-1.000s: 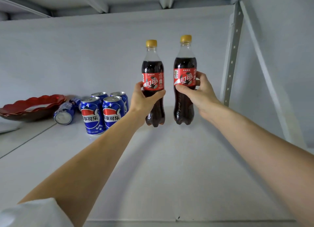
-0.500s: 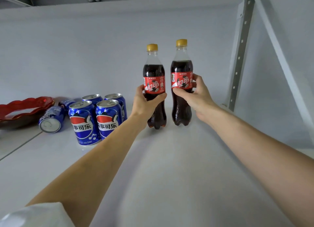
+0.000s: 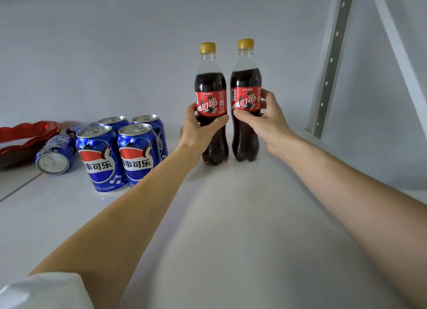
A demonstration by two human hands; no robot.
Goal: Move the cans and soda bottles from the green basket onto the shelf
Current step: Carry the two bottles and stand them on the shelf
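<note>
Dark cola bottles, yellow-capped plastic, upright mid-frame on white shelf [image 3: 231,228]: my left hand [image 3: 199,133] grasps left bottle [image 3: 210,96], right hand [image 3: 265,121] grasps right bottle [image 3: 246,94]. Blue cans [image 3: 120,151] centre-left.

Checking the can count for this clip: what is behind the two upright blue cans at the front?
Two more upright blue cans, mostly hidden except their silver tops. Left of the front upright blue cans lies a tipped blue can. Anything further back is covered.
</note>
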